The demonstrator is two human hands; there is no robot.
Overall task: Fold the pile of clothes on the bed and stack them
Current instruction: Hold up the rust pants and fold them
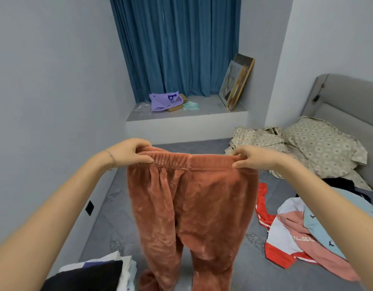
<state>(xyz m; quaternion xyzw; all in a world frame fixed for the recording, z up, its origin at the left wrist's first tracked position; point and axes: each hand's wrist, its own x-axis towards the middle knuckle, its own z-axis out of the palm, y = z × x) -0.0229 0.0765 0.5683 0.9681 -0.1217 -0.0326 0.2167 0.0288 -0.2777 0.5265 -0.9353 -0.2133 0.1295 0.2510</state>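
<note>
Two hands: I see my left hand and right hand raised, one garment stretched between them.
Left grip: fingers and thumb pinch the waistband at its left end.
Right grip: same pinch at the right end.
Trousers: rust fleece trousers hang over the bed, legs down.
Folded stack: lower left, on the bed.
Unfolded clothes: heaped at my right.

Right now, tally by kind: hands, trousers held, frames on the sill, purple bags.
Hands: 2, left hand and right hand
Trousers: 1
Frames: 2
Bag: 1
Total: 6
</note>
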